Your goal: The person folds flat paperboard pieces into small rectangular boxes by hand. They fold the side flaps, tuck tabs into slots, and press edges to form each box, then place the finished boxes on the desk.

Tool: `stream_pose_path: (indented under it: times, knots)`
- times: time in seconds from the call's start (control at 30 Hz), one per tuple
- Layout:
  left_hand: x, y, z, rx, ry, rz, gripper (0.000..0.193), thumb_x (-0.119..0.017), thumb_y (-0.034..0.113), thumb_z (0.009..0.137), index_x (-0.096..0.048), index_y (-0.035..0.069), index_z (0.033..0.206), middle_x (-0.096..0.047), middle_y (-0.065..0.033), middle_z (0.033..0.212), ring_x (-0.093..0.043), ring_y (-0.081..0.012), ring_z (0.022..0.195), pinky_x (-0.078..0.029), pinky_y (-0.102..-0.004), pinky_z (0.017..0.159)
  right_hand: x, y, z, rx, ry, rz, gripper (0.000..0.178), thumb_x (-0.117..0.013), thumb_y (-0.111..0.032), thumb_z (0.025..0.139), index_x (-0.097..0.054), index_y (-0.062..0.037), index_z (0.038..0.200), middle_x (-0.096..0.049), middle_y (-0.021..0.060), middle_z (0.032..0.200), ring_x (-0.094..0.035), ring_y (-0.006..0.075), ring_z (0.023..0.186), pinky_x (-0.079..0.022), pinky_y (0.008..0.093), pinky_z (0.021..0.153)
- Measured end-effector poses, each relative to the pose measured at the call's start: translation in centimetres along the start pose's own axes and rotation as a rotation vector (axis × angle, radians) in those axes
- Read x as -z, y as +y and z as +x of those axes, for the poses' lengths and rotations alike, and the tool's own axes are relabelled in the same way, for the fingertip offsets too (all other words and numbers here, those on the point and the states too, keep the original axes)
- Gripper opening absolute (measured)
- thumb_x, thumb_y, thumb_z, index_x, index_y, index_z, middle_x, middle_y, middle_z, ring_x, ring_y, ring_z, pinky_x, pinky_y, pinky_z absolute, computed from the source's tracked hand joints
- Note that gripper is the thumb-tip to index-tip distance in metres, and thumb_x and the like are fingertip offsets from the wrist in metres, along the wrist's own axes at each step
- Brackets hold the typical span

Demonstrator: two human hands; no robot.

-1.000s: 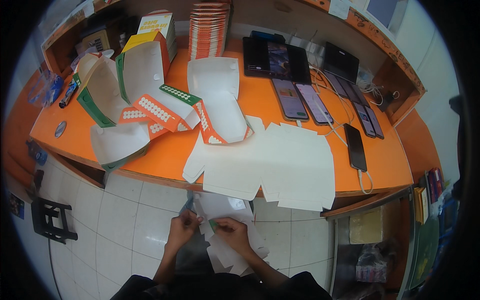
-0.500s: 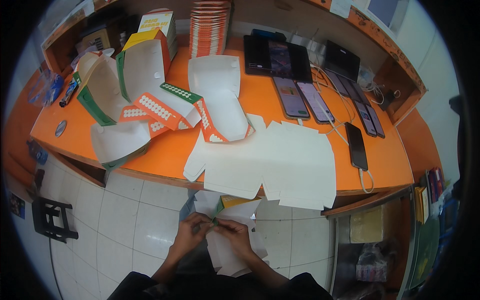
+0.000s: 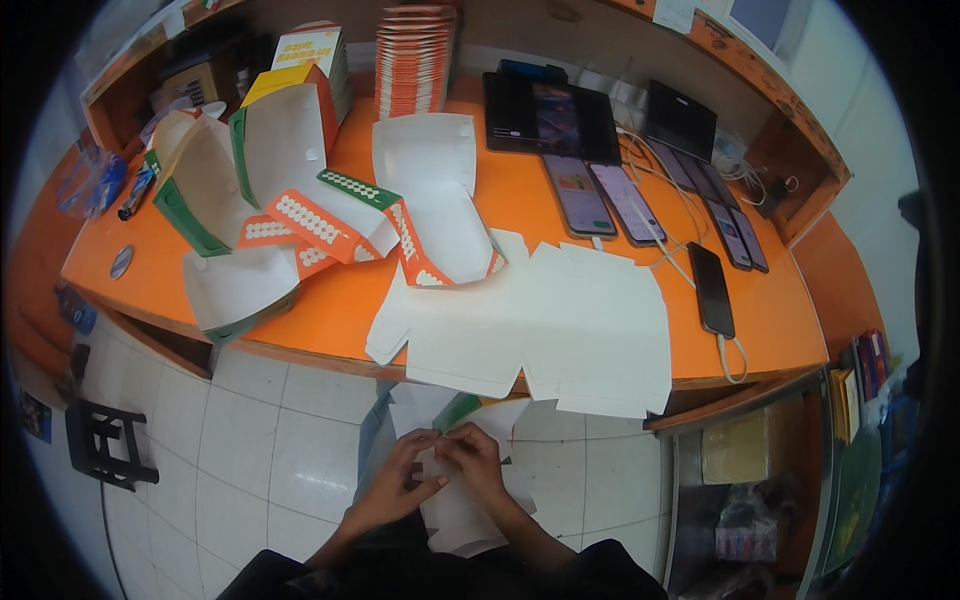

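A partly folded cardboard food box [image 3: 468, 517], white inside with a green and yellow outer panel, rests over my lap below the desk edge. My right hand [image 3: 474, 462] pinches the box at its green corner. Against the same corner, my left hand [image 3: 398, 480] has its fingertips curled on the cardboard, while its thumb sticks out away from them. The exact grip at the corner is partly hidden by the fingers. Above my hands, flat white box blanks [image 3: 560, 330] lie on the orange desk [image 3: 775, 330] and overhang its front edge.
Several folded food boxes [image 3: 425, 150] crowd the desk's left half. Behind them rises a tall stack of folded cartons [image 3: 412, 65]. Phones [image 3: 713, 290], tablets [image 3: 553, 115] and white cables occupy the right side. A black stool [image 3: 108, 440] stands on the tiled floor at left.
My left thumb has come away from the pinch and spread toward the right. The box's green panel has tilted and shows more. My right hand stays at the corner, slightly shifted.
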State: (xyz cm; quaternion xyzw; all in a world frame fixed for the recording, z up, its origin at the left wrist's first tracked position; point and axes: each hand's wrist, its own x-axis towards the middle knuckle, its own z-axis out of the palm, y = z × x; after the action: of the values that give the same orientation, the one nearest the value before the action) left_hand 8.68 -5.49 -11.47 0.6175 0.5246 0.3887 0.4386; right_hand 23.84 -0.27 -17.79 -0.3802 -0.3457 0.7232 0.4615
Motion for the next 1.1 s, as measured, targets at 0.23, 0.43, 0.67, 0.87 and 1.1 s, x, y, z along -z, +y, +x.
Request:
stream_pose_path:
  times: [0.23,0.43,0.67,0.87,1.1]
  knots:
    - [2.0,0.0,0.3,0.073,-0.187,-0.219,0.060,-0.059,0.002,0.085,-0.039,0.008,0.141,-0.047,-0.0170,0.133,-0.050,-0.0194,0.110,-0.045,-0.0265,0.084,1.6,-1.9,1.5,-0.005,-0.205,-0.108,0.007,-0.066,0.001,0.084,-0.062,0.0011,0.090,-0.065,0.0082,0.081,-0.063,0.0152,0.074,-0.051,0.0265,0.068]
    - [3.0,-0.2,0.5,0.374,-0.119,0.020,0.053,-0.063,0.004,0.085,-0.046,0.004,0.135,-0.064,-0.0131,0.111,-0.063,-0.0136,0.078,-0.050,-0.0286,0.075,1.3,-3.0,2.3,0.156,-0.181,-0.327,0.028,-0.072,-0.008,0.081,-0.057,0.0013,0.102,-0.063,0.0089,0.093,-0.062,0.0113,0.076,-0.051,0.0254,0.064]
    - [0.6,-2.7,1.5,0.147,0.569,-0.142,0.026,-0.068,0.007,0.083,-0.055,-0.005,0.103,-0.065,-0.0101,0.070,-0.058,-0.0095,0.056,-0.044,-0.0236,0.053,-1.8,-1.9,-1.3,0.164,-0.290,-0.802,0.073,-0.088,-0.032,0.063,-0.046,-0.0074,0.118,-0.050,0.0075,0.100,-0.055,0.0173,0.081,-0.049,0.0311,0.073]
    - [0.7,-3.6,1.6,0.200,0.601,0.005,0.031,-0.069,0.006,0.081,-0.049,0.000,0.104,-0.059,-0.0061,0.055,-0.052,-0.0082,0.049,-0.039,-0.0240,0.049,-2.6,-1.1,-2.3,0.164,-0.418,-0.849,0.078,-0.086,-0.035,0.063,-0.042,-0.0081,0.122,-0.045,0.0135,0.115,-0.050,0.0276,0.103,-0.044,0.0375,0.088]
    - [1.6,-4.9,1.6,0.293,0.506,-0.138,0.026,-0.072,0.005,0.079,-0.053,0.000,0.096,-0.058,-0.0057,0.059,-0.055,-0.0076,0.056,-0.042,-0.0232,0.051,-1.6,1.3,-1.3,0.042,-0.350,-0.722,0.035,-0.077,-0.021,0.078,-0.060,-0.0011,0.101,-0.061,0.0079,0.084,-0.060,0.0154,0.074,-0.049,0.0261,0.069]
